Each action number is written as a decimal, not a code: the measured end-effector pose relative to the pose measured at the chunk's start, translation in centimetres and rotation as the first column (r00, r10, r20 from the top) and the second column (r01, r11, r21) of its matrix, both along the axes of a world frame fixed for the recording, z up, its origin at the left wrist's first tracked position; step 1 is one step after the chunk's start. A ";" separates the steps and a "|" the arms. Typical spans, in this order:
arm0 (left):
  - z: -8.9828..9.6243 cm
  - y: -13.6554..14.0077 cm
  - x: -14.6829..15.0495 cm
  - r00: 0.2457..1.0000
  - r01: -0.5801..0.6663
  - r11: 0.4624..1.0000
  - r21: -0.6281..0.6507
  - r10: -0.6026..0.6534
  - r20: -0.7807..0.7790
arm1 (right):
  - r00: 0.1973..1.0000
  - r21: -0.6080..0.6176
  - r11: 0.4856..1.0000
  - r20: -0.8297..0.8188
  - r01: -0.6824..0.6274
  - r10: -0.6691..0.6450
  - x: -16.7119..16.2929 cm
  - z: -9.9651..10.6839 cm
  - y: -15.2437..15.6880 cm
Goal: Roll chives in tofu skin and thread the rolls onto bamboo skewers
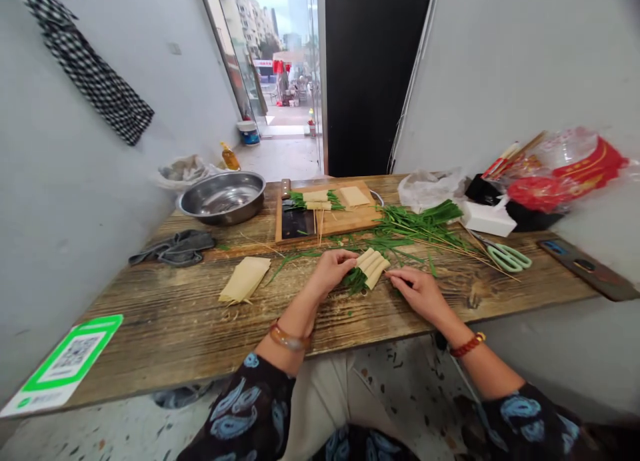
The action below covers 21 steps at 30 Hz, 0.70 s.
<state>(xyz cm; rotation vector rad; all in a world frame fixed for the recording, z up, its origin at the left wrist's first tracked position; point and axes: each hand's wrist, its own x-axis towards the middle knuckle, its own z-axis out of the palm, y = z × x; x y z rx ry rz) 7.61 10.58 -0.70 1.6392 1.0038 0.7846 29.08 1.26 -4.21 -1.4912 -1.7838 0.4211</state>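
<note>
Near the table's front edge lies a row of several tofu-skin rolls point(373, 266), side by side, with chopped green chives sticking out at their left ends. My left hand point(331, 271) grips the left upper end of the rolls between thumb and fingers. At their right side, my right hand point(419, 291) has its thumb and forefinger pinched together; whatever is in the pinch is too small to make out. A stack of tofu-skin sheets point(245, 279) lies left of my left hand. Behind my hands, a cutting board point(327, 230) carries finished-looking rolls point(317, 201), more sheets point(355, 196) and a cleaver point(297, 222).
Loose chives point(420, 221) and thin bamboo skewers point(450, 249) lie right of the board, beside green-handled scissors point(507, 257) and a phone point(580, 266). A steel basin point(223, 197) and grey cloth point(175, 247) are at left. Plastic bags point(433, 187) stand at back right.
</note>
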 end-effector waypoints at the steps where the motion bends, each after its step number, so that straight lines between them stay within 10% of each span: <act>1: 0.1 0.1 0.0 0.999 0.009 0.999 0.031 -0.008 -0.034 | 1.000 -0.002 1.000 0.008 0.001 -0.001 -0.1 0.1 0.1; 13: -0.4 1.9 -0.7 0.876 0.101 0.853 0.512 0.168 -0.453 | 0.954 -0.032 0.996 0.288 -0.079 0.085 -2.1 3.3 1.6; 21: 0.0 1.3 -0.7 0.851 0.130 0.841 0.525 0.177 -0.494 | 0.860 0.017 0.937 0.390 0.349 -0.328 9.0 3.9 2.9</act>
